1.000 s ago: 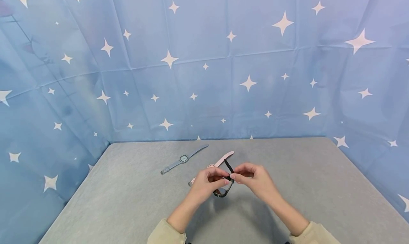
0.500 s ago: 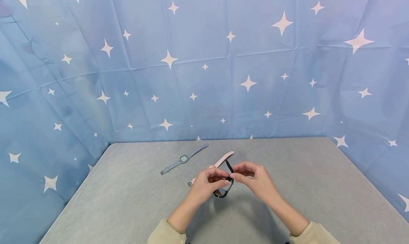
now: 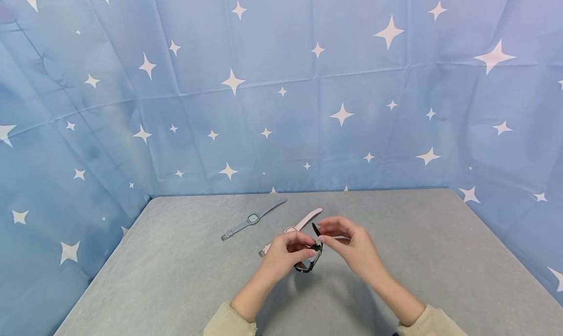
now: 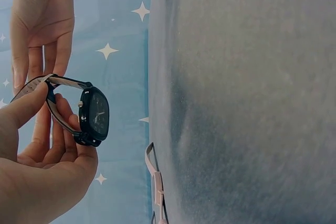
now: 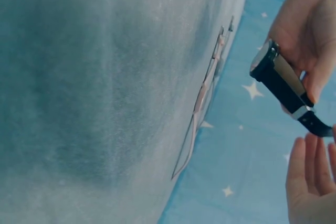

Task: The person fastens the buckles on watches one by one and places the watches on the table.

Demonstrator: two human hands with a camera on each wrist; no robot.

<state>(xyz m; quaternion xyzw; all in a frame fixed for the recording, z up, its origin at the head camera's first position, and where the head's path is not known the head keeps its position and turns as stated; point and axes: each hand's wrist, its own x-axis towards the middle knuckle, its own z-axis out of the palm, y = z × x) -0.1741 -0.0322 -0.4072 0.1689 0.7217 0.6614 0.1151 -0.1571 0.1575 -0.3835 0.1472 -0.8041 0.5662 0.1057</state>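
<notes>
The grey table [image 3: 396,258] in front of you is backed by a blue starred cloth [image 3: 281,82]. On its far left lies a grey-blue watch [image 3: 252,219], flat and stretched out. Just nearer and to the right lies a pink watch [image 3: 295,227], partly hidden behind your hands.

Your left hand [image 3: 286,253] holds the black watch [image 3: 308,260] up off the table, near the middle. Its fingers curl behind the band and the thumb presses on the strap close to the buckle. Your right hand [image 3: 352,243] sits just right of it with fingers relaxed and straight. In the right wrist view they stand apart from the free strap tip [image 3: 315,228], so it grips nothing.

Judge the black watch as light, with its weight mostly in the case [image 4: 94,116]. That case is stiff, and its glass face is the part likely to scratch or smear. The strap looks soft and springy, so it will probably flop or curl when let go. Hold the case by its edges or the strap near the buckle [image 5: 300,111], and pinch the loose tip firmly.
</notes>
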